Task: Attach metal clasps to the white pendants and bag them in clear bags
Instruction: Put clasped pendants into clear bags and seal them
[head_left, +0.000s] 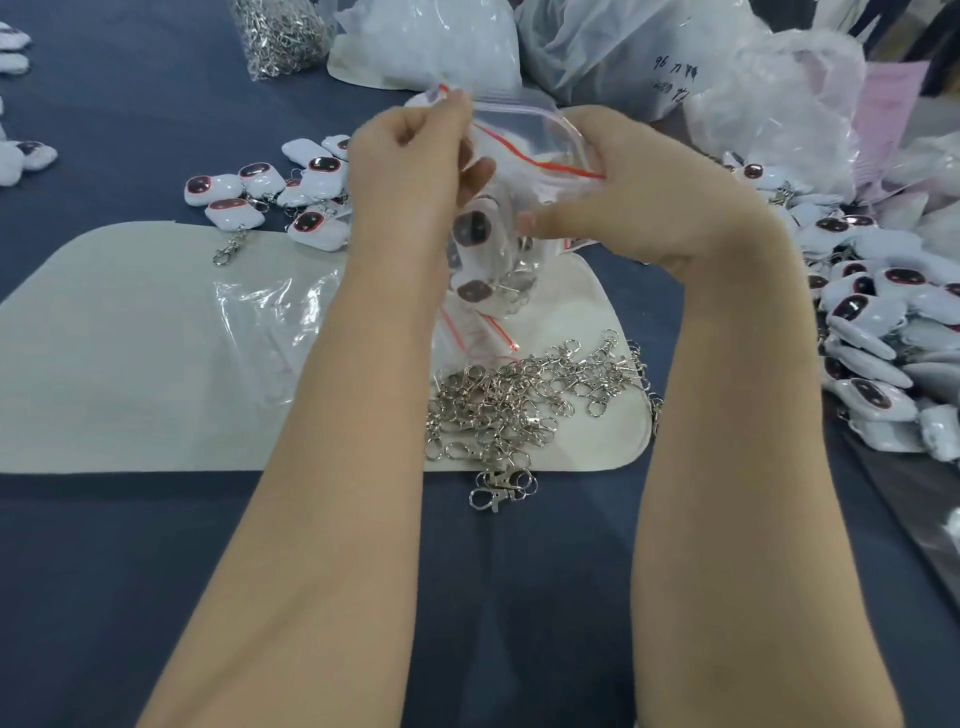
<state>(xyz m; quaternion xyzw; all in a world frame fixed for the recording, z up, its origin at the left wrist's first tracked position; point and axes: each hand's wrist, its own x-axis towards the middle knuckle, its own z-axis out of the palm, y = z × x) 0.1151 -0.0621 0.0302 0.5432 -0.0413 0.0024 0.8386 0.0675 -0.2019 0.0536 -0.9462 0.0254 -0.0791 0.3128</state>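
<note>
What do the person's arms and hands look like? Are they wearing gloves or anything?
Both arms are bare. No sleeve shows on the left forearm or the right forearm. The left hand and the right hand wear no gloves. No ring, watch or bracelet shows, and there are no markings to see.
</note>
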